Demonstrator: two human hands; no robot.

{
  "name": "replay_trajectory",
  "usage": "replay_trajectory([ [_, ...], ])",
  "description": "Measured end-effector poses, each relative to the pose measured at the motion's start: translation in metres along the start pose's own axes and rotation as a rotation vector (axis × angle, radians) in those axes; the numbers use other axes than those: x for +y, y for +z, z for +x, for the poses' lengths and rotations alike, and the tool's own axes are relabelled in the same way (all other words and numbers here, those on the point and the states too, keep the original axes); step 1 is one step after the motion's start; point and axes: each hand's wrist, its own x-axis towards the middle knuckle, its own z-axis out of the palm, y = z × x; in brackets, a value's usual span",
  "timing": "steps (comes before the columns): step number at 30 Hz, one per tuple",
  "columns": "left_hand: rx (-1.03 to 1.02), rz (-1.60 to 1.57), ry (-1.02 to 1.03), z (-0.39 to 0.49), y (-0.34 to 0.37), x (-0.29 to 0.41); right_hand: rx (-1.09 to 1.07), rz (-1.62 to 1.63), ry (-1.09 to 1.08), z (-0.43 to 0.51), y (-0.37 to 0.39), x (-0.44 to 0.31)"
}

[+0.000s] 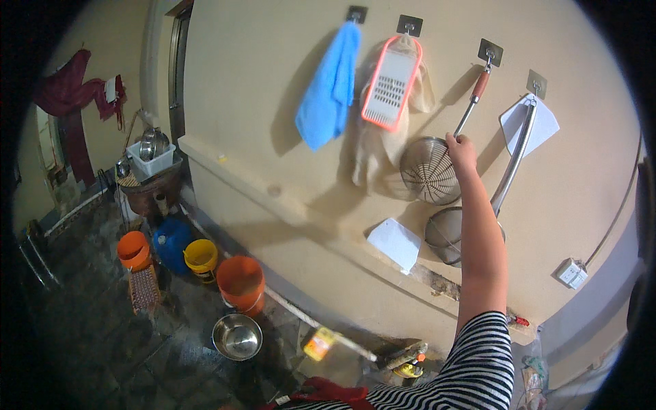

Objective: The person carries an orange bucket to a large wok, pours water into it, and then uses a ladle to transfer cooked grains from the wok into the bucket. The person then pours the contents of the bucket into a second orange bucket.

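My right hand [463,148] is closed around the metal shaft of a wire-mesh strainer [429,171], just above its round basket. The strainer's wood-coloured grip [480,84] points up to an adhesive wall hook [490,52], and its end meets the hook. To the right, a second long-handled strainer [445,234] hangs by a steel handle, partly hidden behind my forearm. A white flat scraper [530,123] hangs behind that handle. To the left are a pink-rimmed grater [392,84] over a beige cloth [376,146] and a blue towel [333,84]. My left hand is out of view.
A wall ledge [246,179] runs below, with another white scraper [393,243] against the wall. A socket [572,273] sits at right. On the wet floor stand a steel basin [237,338], an orange bucket [241,279], a yellow bucket [201,260] and a blue container [171,246].
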Motion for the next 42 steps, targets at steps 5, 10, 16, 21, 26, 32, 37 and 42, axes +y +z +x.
replay_trajectory([
  [5,-0.018,0.008,-0.010,0.012,0.008,0.012,-0.103,0.439,0.030,-0.012,-0.026,-0.028],
  [10,-0.036,0.019,-0.011,0.023,0.015,0.015,-0.114,0.587,0.056,-0.021,-0.050,-0.054],
  [16,-0.043,-0.002,-0.010,0.035,0.015,0.010,-0.117,0.490,0.072,-0.023,-0.061,-0.063],
  [21,-0.026,-0.124,0.018,0.022,-0.009,-0.042,-0.071,0.175,-0.026,-0.009,-0.064,-0.056],
  [26,-0.044,-0.155,0.085,-0.011,-0.011,-0.051,-0.230,0.535,-0.139,-0.029,-0.044,-0.066],
  [32,-0.122,-0.099,0.237,-0.054,0.084,0.102,-0.733,0.458,-0.215,-0.192,0.040,-0.060],
  [37,-0.339,-0.054,0.453,-0.079,0.150,0.184,-1.217,0.231,-0.666,-0.370,0.145,-0.065],
  [42,-0.346,-0.186,0.392,-0.077,0.150,0.212,-1.505,0.273,-0.892,-0.481,0.184,-0.089],
])
